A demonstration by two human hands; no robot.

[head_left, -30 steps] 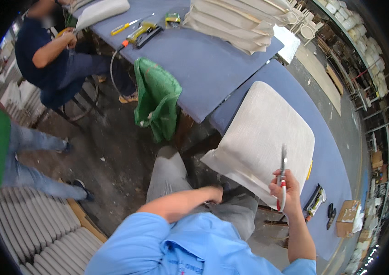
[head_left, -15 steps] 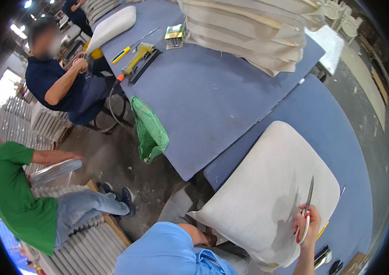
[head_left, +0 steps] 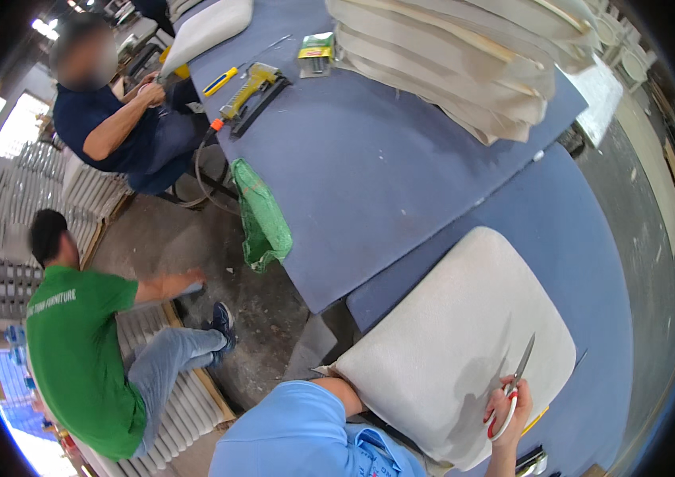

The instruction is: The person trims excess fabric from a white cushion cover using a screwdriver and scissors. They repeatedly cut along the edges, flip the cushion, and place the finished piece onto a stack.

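A pale, off-white seat cushion with rounded corners lies tilted over the near edge of the blue-grey tables. My right hand is closed on the red-and-white handles of a pair of scissors, over the cushion's near right part. The blades point up and away, and their shadow falls on the fabric. My left forearm reaches from a light-blue sleeve to the cushion's near left edge. Past that edge my left hand is hidden, so its fingers do not show.
A tall stack of fabric-covered pieces stands on the far table, by a small box. A yellow staple gun, a screwdriver and a green woven sack lie leftward. Two people work at left beside stacked cushions.
The scissors have moved slightly left and down in the picture. My left hand has gone out of sight at the cushion's edge. The green-shirted person has turned; the clear-wrapped bundle no longer shows.
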